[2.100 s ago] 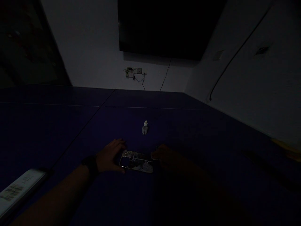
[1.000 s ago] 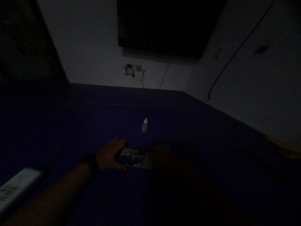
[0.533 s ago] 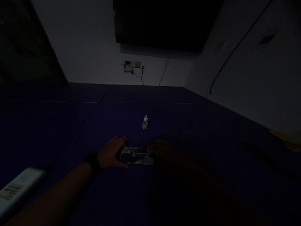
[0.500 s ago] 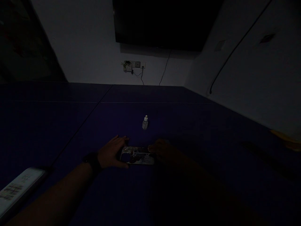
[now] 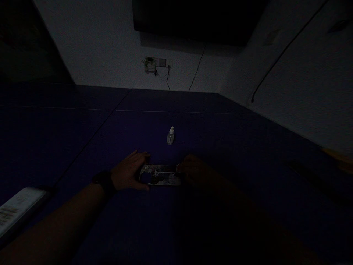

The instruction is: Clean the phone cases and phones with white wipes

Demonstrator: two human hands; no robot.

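A phone case point(image 5: 162, 180) with a dark, patterned back lies flat on the dark blue surface, its large camera cutout at the left end. My left hand point(image 5: 128, 172), wearing a dark watch, grips that end, with the thumb at the near edge and the fingers at the far edge. Over the right end, my right hand point(image 5: 193, 169) is closed, in deep shadow, on a thin white stick that looks like a cotton swab point(image 5: 167, 172). Its tip reaches left across the case, close to the cutout. Beyond the case stands a small dropper bottle point(image 5: 170, 138) with a white cap, upright.
At the lower left sits a long white box point(image 5: 23, 206) with blurred print. Seams cross the blue surface point(image 5: 132, 129). The far wall carries a socket panel point(image 5: 154, 64) with cables below a large dark screen point(image 5: 193, 20). The room is very dim.
The view has tilted slightly downward and grown darker, so the scene sits higher. Both hands keep about the same places on the case.
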